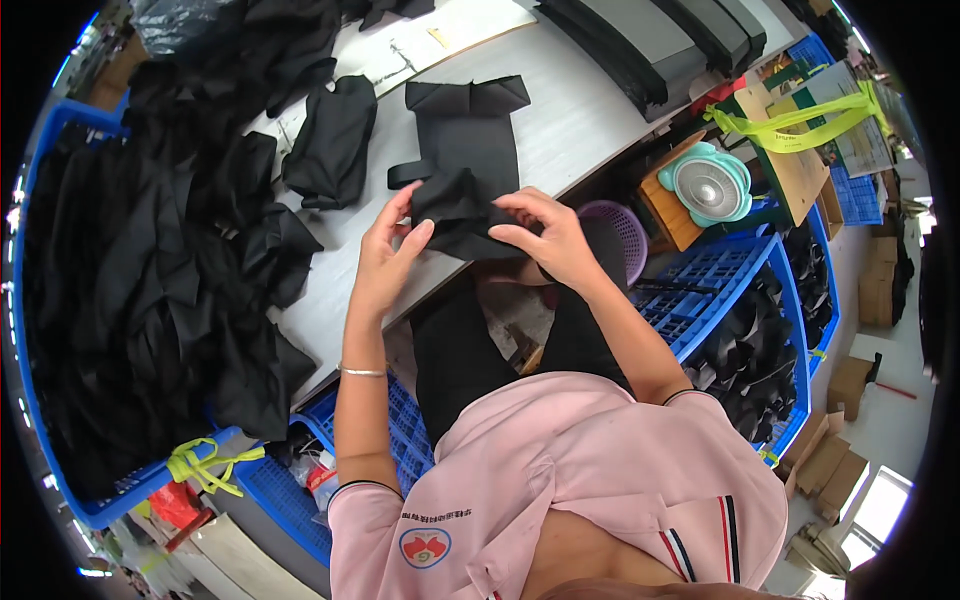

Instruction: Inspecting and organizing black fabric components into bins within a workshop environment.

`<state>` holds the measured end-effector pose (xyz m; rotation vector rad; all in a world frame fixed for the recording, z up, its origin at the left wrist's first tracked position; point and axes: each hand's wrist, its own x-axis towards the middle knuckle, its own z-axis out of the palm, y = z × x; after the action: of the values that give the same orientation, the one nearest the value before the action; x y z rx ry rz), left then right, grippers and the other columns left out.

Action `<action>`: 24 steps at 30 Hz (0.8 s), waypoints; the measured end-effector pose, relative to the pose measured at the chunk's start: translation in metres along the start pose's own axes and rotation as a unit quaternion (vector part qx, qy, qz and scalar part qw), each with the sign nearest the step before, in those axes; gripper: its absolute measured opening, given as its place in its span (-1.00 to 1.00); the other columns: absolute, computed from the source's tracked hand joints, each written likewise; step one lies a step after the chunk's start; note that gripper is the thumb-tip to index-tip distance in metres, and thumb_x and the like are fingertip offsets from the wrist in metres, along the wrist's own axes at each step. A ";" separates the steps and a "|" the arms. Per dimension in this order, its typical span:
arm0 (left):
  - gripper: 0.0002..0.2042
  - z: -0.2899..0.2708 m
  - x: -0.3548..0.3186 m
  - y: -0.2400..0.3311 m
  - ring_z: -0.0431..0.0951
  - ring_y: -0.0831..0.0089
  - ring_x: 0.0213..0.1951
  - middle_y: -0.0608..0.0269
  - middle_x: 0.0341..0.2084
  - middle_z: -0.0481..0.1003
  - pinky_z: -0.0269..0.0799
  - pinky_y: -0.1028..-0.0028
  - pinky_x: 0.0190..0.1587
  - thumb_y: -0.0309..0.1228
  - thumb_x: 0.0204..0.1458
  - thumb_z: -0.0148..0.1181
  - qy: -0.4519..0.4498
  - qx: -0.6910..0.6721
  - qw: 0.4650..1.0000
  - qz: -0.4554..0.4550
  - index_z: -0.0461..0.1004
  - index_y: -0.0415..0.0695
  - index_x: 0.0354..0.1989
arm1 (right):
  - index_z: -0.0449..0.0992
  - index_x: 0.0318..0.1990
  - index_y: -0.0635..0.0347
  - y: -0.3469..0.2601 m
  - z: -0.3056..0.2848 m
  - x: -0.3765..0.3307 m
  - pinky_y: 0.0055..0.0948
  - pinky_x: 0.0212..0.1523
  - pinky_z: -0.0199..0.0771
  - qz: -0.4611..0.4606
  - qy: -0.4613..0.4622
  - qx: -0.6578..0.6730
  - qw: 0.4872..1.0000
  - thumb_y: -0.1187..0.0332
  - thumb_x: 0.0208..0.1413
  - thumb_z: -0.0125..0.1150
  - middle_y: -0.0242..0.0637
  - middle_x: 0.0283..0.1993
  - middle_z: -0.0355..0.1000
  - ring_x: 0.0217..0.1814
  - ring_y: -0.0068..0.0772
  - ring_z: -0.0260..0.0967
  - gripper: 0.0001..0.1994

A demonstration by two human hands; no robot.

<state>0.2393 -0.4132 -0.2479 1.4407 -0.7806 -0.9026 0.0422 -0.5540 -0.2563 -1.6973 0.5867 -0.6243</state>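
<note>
Both hands (470, 245) on black fabric piece (465, 150)

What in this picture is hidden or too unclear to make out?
- Head view: the near edge of the black fabric piece is covered by the left hand and right hand.
- Bottom of the purple basket: behind the right hand.
- Single pieces in the black fabric pile: too dark to separate.

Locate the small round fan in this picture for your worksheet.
In the head view, the small round fan sits on the person's right, off the table's edge, atop a wooden box beside the purple basket.
</note>
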 end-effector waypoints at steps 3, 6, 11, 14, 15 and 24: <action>-0.58 -0.024 0.015 -0.011 0.43 0.65 -0.22 0.37 -0.16 0.46 0.39 0.60 -0.10 -0.36 0.13 0.29 -0.131 -0.030 0.989 -0.067 0.45 -0.24 0.15 | 0.52 -0.19 0.31 0.014 0.001 0.012 -0.55 -0.23 0.37 0.053 -0.028 -0.069 0.996 0.40 0.04 0.41 -0.35 -0.29 0.44 -0.30 -0.57 0.36 -0.76; -0.62 -0.023 0.024 -0.008 0.43 0.68 -0.31 0.43 -0.26 0.47 0.40 0.60 -0.20 -0.38 0.12 0.30 -0.186 -0.054 0.974 -0.117 0.49 -0.23 0.09 | 0.50 -0.25 0.28 0.016 0.001 0.016 -0.46 -0.22 0.39 0.044 -0.037 -0.132 0.990 0.37 0.03 0.40 -0.30 -0.28 0.45 -0.28 -0.40 0.40 -0.78; -0.68 -0.014 0.041 -0.005 0.41 0.74 -0.37 0.49 -0.39 0.47 0.35 0.67 -0.35 -0.38 0.09 0.33 -0.326 -0.023 0.934 -0.143 0.51 -0.21 -0.01 | 0.47 -0.31 0.25 0.016 0.008 0.022 -0.25 -0.17 0.41 -0.060 -0.043 -0.232 0.970 0.39 0.00 0.36 -0.21 -0.27 0.43 -0.19 -0.10 0.42 -0.81; -0.77 -0.004 0.045 0.000 0.39 0.76 -0.42 0.53 -0.48 0.44 0.28 0.67 -0.41 -0.37 0.07 0.35 -0.336 -0.060 0.919 -0.196 0.53 -0.17 -0.14 | 0.45 -0.32 0.23 0.019 0.007 0.024 -0.19 -0.14 0.39 -0.085 -0.049 -0.266 0.959 0.42 -0.03 0.33 -0.21 -0.26 0.42 -0.13 -0.06 0.41 -0.82; -0.79 0.002 0.046 0.005 0.38 0.76 -0.44 0.53 -0.50 0.44 0.26 0.67 -0.42 -0.37 0.06 0.36 -0.326 -0.069 0.912 -0.240 0.54 -0.16 -0.18 | 0.44 -0.32 0.23 0.023 0.006 0.024 -0.19 -0.13 0.38 -0.079 -0.045 -0.281 0.955 0.44 -0.03 0.32 -0.21 -0.25 0.42 -0.12 -0.05 0.40 -0.83; -0.80 0.005 0.043 -0.015 0.37 0.77 -0.49 0.50 -0.50 0.46 0.24 0.70 -0.45 -0.36 0.01 0.40 -0.329 0.071 0.938 -0.082 0.47 -0.10 -0.33 | 0.43 -0.32 0.23 0.017 0.003 0.027 -0.19 -0.11 0.38 -0.087 -0.072 -0.281 0.953 0.45 -0.04 0.31 -0.20 -0.26 0.42 -0.10 -0.06 0.39 -0.83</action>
<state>0.2548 -0.4522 -0.2662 1.3412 -1.2495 -1.5220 0.0629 -0.5730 -0.2705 -2.3279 0.5445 -0.4746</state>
